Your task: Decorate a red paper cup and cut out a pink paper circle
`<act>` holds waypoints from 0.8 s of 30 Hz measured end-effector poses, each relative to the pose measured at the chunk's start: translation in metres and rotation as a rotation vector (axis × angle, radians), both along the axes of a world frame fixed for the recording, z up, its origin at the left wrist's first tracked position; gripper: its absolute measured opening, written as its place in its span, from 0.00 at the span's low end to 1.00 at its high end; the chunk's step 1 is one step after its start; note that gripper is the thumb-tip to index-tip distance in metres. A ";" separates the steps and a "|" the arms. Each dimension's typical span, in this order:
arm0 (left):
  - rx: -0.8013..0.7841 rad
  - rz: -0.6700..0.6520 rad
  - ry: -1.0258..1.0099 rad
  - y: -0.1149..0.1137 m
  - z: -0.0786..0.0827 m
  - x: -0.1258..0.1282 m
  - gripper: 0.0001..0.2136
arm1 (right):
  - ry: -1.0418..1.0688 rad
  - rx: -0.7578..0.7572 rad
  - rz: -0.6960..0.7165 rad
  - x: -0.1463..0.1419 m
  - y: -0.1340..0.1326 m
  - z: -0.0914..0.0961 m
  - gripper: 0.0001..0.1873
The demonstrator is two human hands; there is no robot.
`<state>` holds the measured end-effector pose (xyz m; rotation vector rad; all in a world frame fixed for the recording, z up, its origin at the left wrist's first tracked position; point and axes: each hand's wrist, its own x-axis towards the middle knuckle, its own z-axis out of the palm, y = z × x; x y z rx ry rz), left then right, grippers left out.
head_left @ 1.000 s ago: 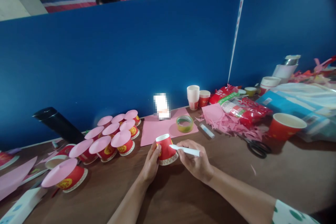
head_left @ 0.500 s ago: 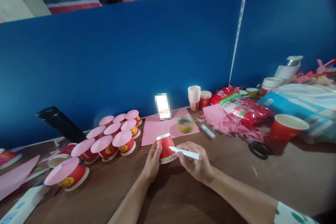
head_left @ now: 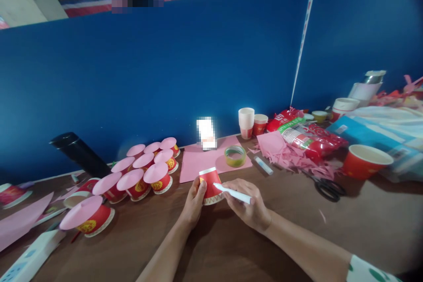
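My left hand (head_left: 194, 205) grips a red paper cup (head_left: 210, 185) by its left side, thumb on the front. The cup is upside down, its wide end toward me, with a zigzag line on the pale band there. My right hand (head_left: 246, 205) is closed around a white marker pen (head_left: 236, 193), whose tip meets or nearly meets the cup's right side. Beyond the cup lies a pink paper sheet (head_left: 194, 161) with a roll of tape (head_left: 235, 157) on it. To the left stand several upturned red cups with pink paper cone tops (head_left: 131, 179).
Black scissors (head_left: 327, 188), a small white tube (head_left: 263, 165) and pink paper scraps (head_left: 297, 158) lie to the right. Beside them are an orange-red cup (head_left: 366, 161) and a red plastic packet (head_left: 317, 139). A black bottle (head_left: 79, 154) and a white power strip (head_left: 36, 251) are at left.
The whole view has shifted slightly, moving things a little to the right. Both hands keep their hold on the cup and the marker pen, with little visible movement.
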<state>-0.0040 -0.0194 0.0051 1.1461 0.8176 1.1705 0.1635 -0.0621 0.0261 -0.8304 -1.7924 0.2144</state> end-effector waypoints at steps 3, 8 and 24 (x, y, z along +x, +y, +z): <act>0.002 0.000 -0.003 0.000 0.000 0.000 0.18 | 0.002 -0.020 0.013 0.001 0.000 0.000 0.11; 0.006 0.012 0.008 -0.001 0.001 0.001 0.20 | 0.001 -0.027 0.018 0.001 0.000 0.000 0.11; 0.071 -0.036 0.063 0.000 0.000 0.000 0.18 | -0.030 0.011 -0.033 0.001 0.001 0.003 0.10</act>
